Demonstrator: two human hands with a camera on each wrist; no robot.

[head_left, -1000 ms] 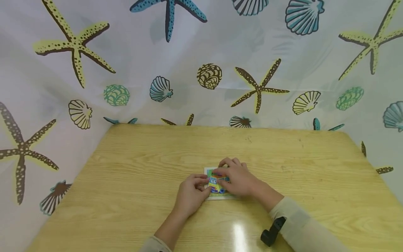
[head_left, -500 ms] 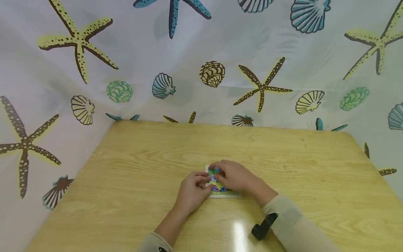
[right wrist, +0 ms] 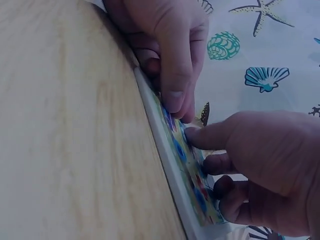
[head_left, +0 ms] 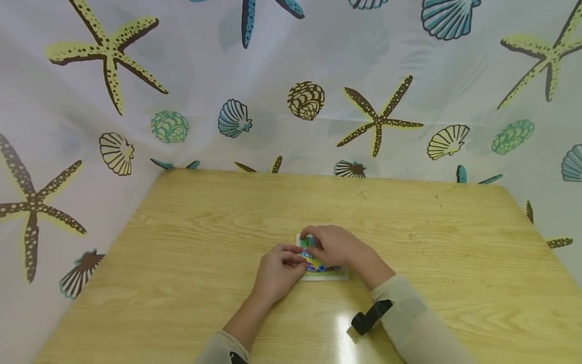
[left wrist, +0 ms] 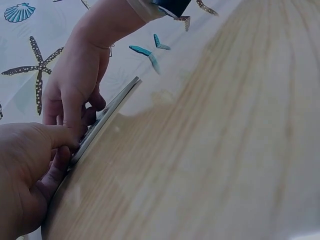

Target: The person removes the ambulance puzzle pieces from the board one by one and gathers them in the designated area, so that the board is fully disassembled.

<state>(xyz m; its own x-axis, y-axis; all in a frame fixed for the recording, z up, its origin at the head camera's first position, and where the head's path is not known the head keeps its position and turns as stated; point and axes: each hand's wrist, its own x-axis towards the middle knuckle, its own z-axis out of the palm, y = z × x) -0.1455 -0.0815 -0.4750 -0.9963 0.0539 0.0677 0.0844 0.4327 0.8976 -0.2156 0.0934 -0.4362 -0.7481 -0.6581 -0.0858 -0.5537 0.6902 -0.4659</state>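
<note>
A small flat puzzle-like board (head_left: 329, 277) with a white border and a bright cartoon vehicle picture lies on the wooden table. At its left edge, the thumb and bent fingers of my left hand (head_left: 278, 273) pinch the board. My right hand (head_left: 338, 247) arches over the upper part of the picture, covering much of it. In the right wrist view, my right thumb (right wrist: 200, 136) touches the picture while the other fingers curl along its far side. From the left wrist, the board (left wrist: 112, 107) shows as a thin edge beside both hands.
The wooden table (head_left: 204, 222) stretches around the board. A white cloth (head_left: 273, 65) printed with starfish and shells hangs behind and at the sides. A black wrist camera (head_left: 370, 316) sticks out from the right sleeve (head_left: 409, 316).
My right hand has slid left across the picture, its fingers now near the upper left corner. More of the board's lower right shows. The left hand stays at the left edge.
</note>
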